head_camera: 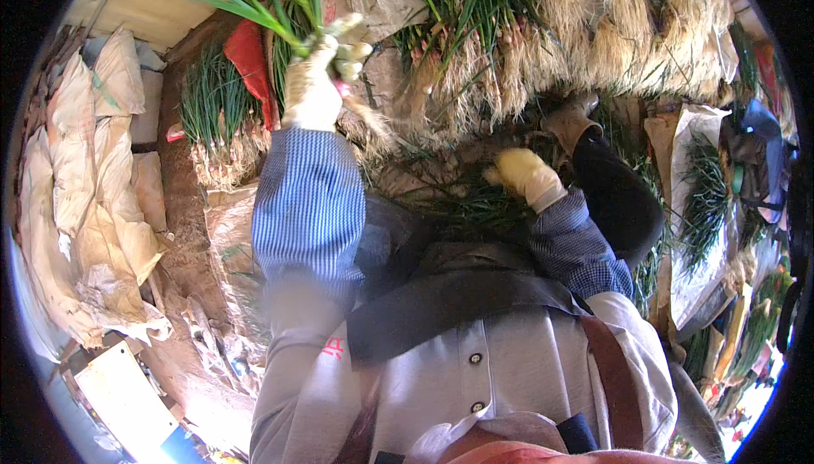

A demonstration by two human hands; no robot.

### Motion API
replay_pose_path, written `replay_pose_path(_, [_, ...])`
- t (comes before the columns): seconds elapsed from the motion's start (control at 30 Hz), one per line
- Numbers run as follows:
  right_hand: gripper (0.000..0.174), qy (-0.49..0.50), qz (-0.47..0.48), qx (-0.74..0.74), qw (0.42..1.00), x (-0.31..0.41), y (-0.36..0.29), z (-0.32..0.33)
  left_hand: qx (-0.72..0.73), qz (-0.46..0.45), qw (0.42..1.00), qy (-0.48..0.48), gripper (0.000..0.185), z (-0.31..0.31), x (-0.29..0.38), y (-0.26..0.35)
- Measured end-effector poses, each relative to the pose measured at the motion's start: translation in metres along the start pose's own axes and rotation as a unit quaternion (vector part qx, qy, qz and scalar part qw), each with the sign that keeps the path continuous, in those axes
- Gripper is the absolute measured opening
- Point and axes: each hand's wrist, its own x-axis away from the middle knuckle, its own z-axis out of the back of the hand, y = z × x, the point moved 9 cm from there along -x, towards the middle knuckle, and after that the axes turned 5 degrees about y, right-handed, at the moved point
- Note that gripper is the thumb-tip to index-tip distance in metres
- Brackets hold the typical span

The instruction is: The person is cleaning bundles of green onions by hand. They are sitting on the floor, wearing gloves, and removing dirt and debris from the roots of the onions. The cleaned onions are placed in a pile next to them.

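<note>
My left hand (321, 85), in a pale glove, is raised at the upper left and gripped around a small bunch of leafy bulb plants (280, 25), which look like green garlic. Their green leaves point up and left; a pinkish bulb and pale roots hang below the fingers. My right hand (524, 174), in a yellowish glove, is low at the centre right, over loose green leaves (474, 209). Motion blurs it, and I cannot tell whether its fingers hold anything. Beyond both hands lies a pile of the same plants (470, 38) with long pale roots.
A smaller bundle of plants (222, 114) stands at the left beside a red cloth or bag (251, 66). Large root masses (623, 25) fill the upper right. Brown paper sacks (102, 190) lie far left. My boot (572, 123) is close to the pile. More plants (704, 197) lie on white sheeting at right.
</note>
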Motion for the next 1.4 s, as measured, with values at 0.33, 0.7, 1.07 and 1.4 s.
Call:
replay_pose_path(0.33, [0.023, 0.274, -0.080, -0.579, 0.764, -0.076, -0.011, 0.089, -0.400, 0.031, 0.915, 0.043, 0.019, -0.026, -0.030, -0.166])
replay_pose_path(0.7, [0.021, 0.246, -0.036, -0.721, 0.646, -0.035, -0.001, 0.113, -0.400, 0.164, 0.899, 0.060, 0.020, -0.048, -0.033, -0.189])
replay_pose_path(1.07, [0.032, 0.084, 0.034, -0.787, 0.611, -0.060, -0.058, 0.128, -0.035, 0.232, 0.972, -0.013, 0.034, -0.041, 0.062, -0.137])
replay_pose_path(1.4, [0.029, 0.469, -0.115, -0.363, 0.797, -0.030, -0.034, 0.134, 0.007, 0.210, 0.978, 0.003, 0.017, -0.051, 0.072, -0.140])
